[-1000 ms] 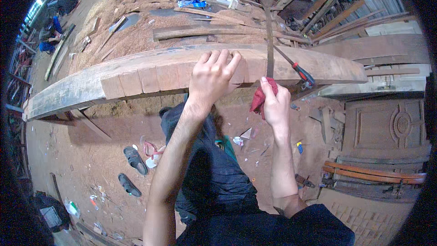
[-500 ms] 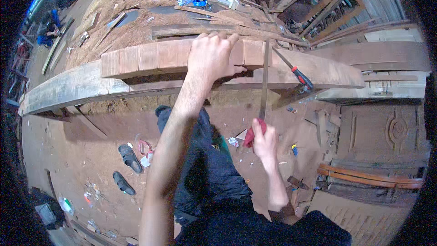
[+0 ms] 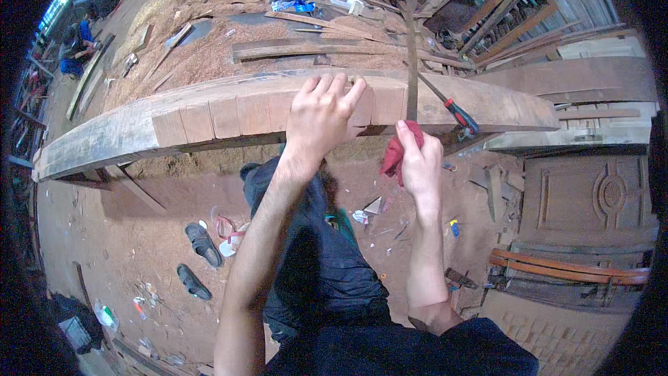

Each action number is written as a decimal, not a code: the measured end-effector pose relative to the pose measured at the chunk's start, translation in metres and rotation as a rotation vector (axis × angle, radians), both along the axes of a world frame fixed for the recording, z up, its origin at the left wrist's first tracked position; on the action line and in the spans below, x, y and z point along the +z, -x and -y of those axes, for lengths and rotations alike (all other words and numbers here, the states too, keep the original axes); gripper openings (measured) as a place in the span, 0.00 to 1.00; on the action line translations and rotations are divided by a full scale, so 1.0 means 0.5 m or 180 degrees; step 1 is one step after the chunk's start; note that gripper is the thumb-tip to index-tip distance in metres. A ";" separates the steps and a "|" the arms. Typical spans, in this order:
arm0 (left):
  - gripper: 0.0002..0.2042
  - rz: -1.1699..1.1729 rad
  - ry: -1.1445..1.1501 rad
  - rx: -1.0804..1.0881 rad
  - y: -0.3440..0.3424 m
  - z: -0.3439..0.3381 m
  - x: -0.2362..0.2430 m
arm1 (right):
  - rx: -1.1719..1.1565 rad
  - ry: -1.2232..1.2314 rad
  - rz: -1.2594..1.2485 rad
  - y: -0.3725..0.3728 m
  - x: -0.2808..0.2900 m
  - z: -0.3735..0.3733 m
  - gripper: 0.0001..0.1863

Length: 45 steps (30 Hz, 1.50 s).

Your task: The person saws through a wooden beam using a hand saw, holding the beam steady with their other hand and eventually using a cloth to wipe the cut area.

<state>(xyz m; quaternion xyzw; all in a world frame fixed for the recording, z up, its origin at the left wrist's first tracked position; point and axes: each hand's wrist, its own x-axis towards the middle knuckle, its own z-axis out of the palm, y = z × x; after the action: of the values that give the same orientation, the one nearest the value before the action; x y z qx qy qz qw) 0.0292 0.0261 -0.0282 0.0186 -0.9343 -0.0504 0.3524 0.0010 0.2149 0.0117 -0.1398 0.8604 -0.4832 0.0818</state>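
A long light-brown wooden piece [image 3: 261, 111], marked by several crosswise lines, lies on the thick curved wooden beam [image 3: 97, 132]. My left hand [image 3: 320, 113] grips over its top, fingers curled at the far edge and thumb towards the right. In my right hand [image 3: 422, 160] is the end of a long narrow metal blade [image 3: 412, 63], wrapped in red cloth [image 3: 401, 150]. The blade points away from me and crosses the wood at the right end of the marked piece; its teeth, if any, cannot be made out. A screwdriver [image 3: 460, 117] with a red and black handle rests on the beam to the right.
Sawdust [image 3: 174, 49] and offcuts cover the ground beyond the beam. Dark sandals [image 3: 202, 244] lie on the floor at left. Carved door panels [image 3: 577, 191] and planks [image 3: 567, 268] are stacked at right. Another person [image 3: 76, 49] crouches far left.
My right hand has pushed forward and up, sending the blade farther across the wood. The marked piece under my left hand now sits lower and nearer, and that hand has shifted slightly down.
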 end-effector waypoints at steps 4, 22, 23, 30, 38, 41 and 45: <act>0.28 0.0023 0.0189 0.0036 -0.001 -0.004 -0.006 | -0.0151 -0.0332 -0.0259 0.005 -0.013 0.011 0.27; 0.35 0.1349 -0.0598 0.0111 0.064 0.053 0.097 | -0.0164 -0.0770 0.0426 -0.093 -0.121 -0.095 0.25; 0.35 0.1336 -0.0630 0.0112 0.068 0.053 0.099 | -0.0196 -0.0617 0.0418 -0.112 -0.120 -0.102 0.25; 0.34 0.0589 -0.0427 -0.0040 0.044 0.038 0.059 | -0.0210 0.0608 0.0264 -0.078 -0.095 -0.105 0.23; 0.23 0.0002 0.0041 -0.0101 -0.004 -0.005 -0.004 | -0.0128 -0.0089 0.0018 0.013 -0.018 -0.004 0.26; 0.21 -0.0056 0.0050 -0.0121 -0.004 -0.009 -0.009 | -0.0102 -0.0180 -0.0093 0.013 -0.015 0.002 0.26; 0.21 -0.0080 0.0041 -0.0096 -0.006 -0.006 -0.014 | -0.0171 -0.0208 -0.0106 0.006 -0.012 0.011 0.26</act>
<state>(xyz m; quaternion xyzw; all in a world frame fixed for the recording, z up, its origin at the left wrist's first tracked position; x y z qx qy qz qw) 0.0322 0.0289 -0.0352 0.0016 -0.9303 -0.0499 0.3635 -0.0021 0.2095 0.0055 -0.1220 0.8804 -0.4545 0.0590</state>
